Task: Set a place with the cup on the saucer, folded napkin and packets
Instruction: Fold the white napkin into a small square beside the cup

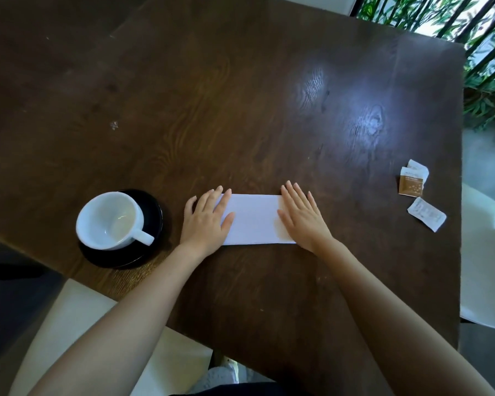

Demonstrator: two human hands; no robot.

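Note:
A white folded napkin [255,218] lies flat as a long rectangle on the dark wooden table [240,110]. My left hand [207,217] rests flat on its left end, fingers spread. My right hand [302,217] lies flat on its right end, fingers spread. To the left, an empty white cup [112,220] stands on a black saucer [152,207], handle pointing right and toward me. At the right edge lie a brown packet [410,184], a white packet [419,168] partly under it, and a second white packet [426,214].
A white chair seat [77,324] sits below the table's near-left edge, another white chair [483,267] at the right. Black railings and green plants [486,52] stand beyond the far right corner.

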